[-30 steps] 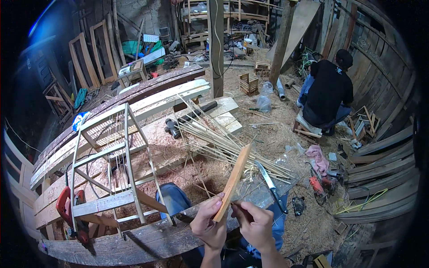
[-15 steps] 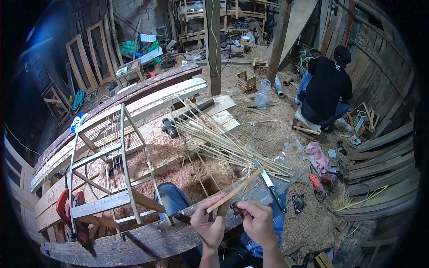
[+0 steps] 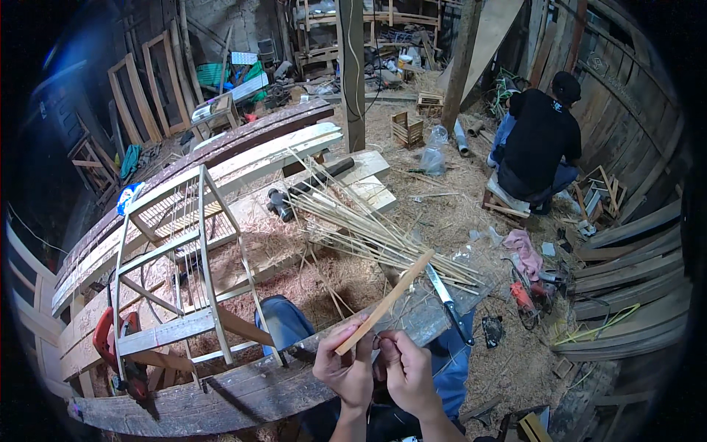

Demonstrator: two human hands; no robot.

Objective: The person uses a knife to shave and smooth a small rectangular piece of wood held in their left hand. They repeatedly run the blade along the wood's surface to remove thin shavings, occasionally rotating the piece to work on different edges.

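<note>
A flat strip of light brown wood (image 3: 392,297) slants up and away from my left hand (image 3: 345,374), whose fingers are closed round its lower end. Close beside it, my right hand (image 3: 406,372) is closed in a pinch below the strip; whatever lies between its fingertips is too small to make out. A knife (image 3: 445,300) with a dark handle rests to the right, on the end of the worn plank (image 3: 258,394) before me. Beyond the strip is a loose bundle of thin bamboo sticks (image 3: 368,232).
A slatted wooden frame (image 3: 199,258) stands on the left, beside a red power tool (image 3: 110,342). A hammer (image 3: 281,202) lies among wood shavings. At the back right a person in black (image 3: 541,147) sits on a low stool. Another red tool (image 3: 523,295) lies on the floor.
My right hand has shifted left, nearer my left hand. The wood strip now points up more steeply, its far end raised.
</note>
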